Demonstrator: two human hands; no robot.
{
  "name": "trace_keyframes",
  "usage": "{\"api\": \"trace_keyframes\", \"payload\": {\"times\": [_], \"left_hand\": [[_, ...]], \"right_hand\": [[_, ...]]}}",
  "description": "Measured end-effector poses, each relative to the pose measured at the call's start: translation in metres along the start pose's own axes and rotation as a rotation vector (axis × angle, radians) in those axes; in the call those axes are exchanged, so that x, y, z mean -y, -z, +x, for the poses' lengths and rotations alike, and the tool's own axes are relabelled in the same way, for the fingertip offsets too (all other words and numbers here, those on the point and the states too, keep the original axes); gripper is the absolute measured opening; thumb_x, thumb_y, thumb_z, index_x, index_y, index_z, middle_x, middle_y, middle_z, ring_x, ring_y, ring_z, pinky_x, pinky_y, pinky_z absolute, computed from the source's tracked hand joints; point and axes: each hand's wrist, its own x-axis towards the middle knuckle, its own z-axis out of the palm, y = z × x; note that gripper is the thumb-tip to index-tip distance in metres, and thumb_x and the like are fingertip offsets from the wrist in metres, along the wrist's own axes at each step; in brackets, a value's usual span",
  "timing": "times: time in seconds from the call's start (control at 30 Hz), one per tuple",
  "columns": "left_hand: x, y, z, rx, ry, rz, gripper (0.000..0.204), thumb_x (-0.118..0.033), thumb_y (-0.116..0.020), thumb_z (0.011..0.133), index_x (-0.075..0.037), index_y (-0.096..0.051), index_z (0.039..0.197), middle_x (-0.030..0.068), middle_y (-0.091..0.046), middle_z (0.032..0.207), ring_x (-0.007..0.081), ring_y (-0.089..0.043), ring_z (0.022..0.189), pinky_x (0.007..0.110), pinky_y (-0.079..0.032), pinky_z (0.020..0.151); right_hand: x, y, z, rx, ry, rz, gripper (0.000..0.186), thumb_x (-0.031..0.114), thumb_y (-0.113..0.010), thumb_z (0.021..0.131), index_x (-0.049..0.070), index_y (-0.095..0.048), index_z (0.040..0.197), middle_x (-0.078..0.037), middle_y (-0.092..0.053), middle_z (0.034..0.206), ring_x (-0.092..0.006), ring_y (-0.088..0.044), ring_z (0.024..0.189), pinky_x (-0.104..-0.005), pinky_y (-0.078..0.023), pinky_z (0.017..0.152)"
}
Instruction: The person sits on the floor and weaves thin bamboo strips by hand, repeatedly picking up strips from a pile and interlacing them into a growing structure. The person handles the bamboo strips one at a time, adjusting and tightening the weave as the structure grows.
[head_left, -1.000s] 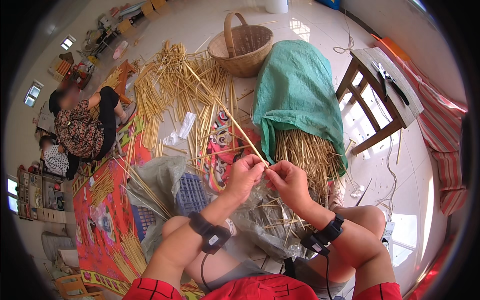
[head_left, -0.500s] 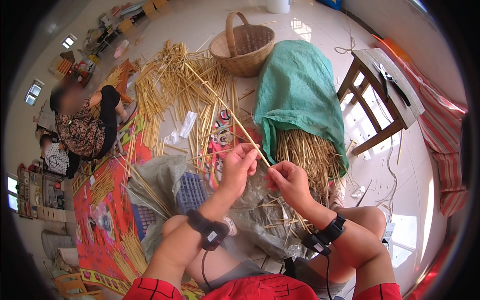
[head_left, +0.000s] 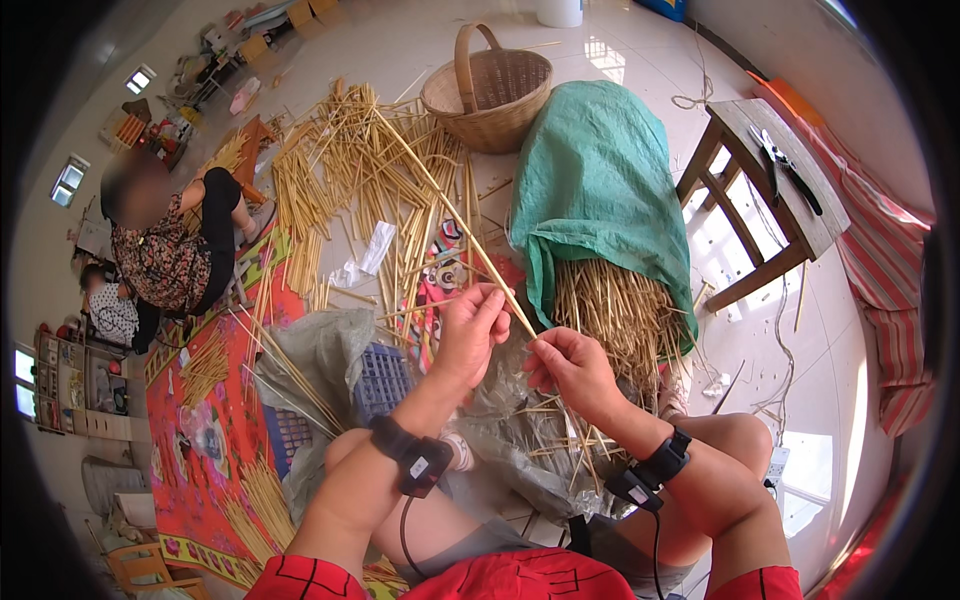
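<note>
A long, pale yellow straw stalk (head_left: 440,195) slants from my hands up and left over the floor. Around its lower part, the fingers of my left hand (head_left: 472,335) are pinched. At the stalk's near end, the thumb and fingertips of my right hand (head_left: 575,365) close on it. Beyond the hands lies a large spread of similar loose stalks (head_left: 350,165). A green woven sack (head_left: 600,170), to the right of the stalk, spills a thick bundle of brownish straw (head_left: 610,300) toward my right hand.
A wicker basket (head_left: 490,115) stands behind the sack. On the right, pliers or pruners (head_left: 785,170) lie on a wooden stool (head_left: 745,115). A blue plastic crate (head_left: 383,380) and grey plastic sheeting (head_left: 315,350) are left of my knees. Another person (head_left: 165,250) sits at far left beside a red floral mat (head_left: 205,440).
My right hand has shifted slightly left, and my left hand has edged left too. The stalk's far end has moved slightly up; both hands keep their pinch on it.
</note>
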Motion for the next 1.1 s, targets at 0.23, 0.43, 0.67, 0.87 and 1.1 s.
{"api": "trace_keyframes", "payload": {"times": [0.23, 0.43, 0.67, 0.87, 1.1], "left_hand": [[-0.002, 0.002, -0.004, -0.021, 0.244, -0.277, 0.009, -0.010, -0.047, 0.095, -0.005, -0.054, 0.093, 0.0044, -0.055, 0.082, 0.0070, -0.043, 0.059, 0.019, -0.034, 0.049], [0.008, 0.010, 0.001, 0.055, 0.488, -0.091, 0.006, -0.008, -0.048, 0.094, -0.006, -0.053, 0.091, 0.0043, -0.055, 0.077, 0.0062, -0.041, 0.055, 0.019, -0.032, 0.046], [0.058, 0.017, -0.016, 0.361, 0.516, 0.948, 0.017, -0.018, -0.063, 0.081, -0.002, -0.060, 0.080, 0.0069, -0.062, 0.067, 0.0148, -0.056, 0.053, 0.029, -0.046, 0.050], [0.041, 0.006, -0.024, 0.533, 0.255, 1.270, 0.028, -0.020, -0.069, 0.081, 0.000, -0.063, 0.100, 0.0071, -0.064, 0.075, 0.0115, -0.060, 0.063, 0.028, -0.050, 0.060], [-0.017, -0.020, -0.002, 0.142, -0.086, 0.253, 0.026, -0.017, -0.062, 0.092, -0.002, -0.061, 0.113, -0.0011, -0.062, 0.084, 0.0037, -0.054, 0.068, 0.019, -0.044, 0.062]], "right_hand": [[-0.001, -0.001, 0.002, 0.023, 0.122, -0.119, 0.013, 0.012, -0.049, 0.098, 0.001, -0.056, 0.098, -0.002, -0.062, 0.075, -0.0068, -0.056, 0.060, -0.0218, -0.044, 0.054], [-0.006, -0.004, -0.002, -0.098, 0.229, -0.291, 0.008, 0.008, -0.051, 0.096, 0.001, -0.055, 0.098, -0.002, -0.060, 0.073, -0.0065, -0.053, 0.060, -0.0221, -0.044, 0.054], [0.024, -0.002, -0.001, -0.091, 0.352, -0.082, 0.008, 0.009, -0.049, 0.098, 0.002, -0.053, 0.100, 0.000, -0.058, 0.077, -0.0053, -0.051, 0.062, -0.0208, -0.044, 0.055], [0.032, 0.015, 0.007, -0.185, 0.323, -0.075, 0.015, 0.014, -0.054, 0.097, 0.001, -0.060, 0.099, 0.003, -0.058, 0.079, -0.0028, -0.047, 0.065, -0.0184, -0.039, 0.058], [0.012, 0.019, -0.002, -0.196, 0.242, -0.212, 0.015, 0.012, -0.066, 0.089, -0.002, -0.065, 0.093, 0.002, -0.057, 0.076, -0.0046, -0.048, 0.065, -0.0211, -0.041, 0.058]]}}
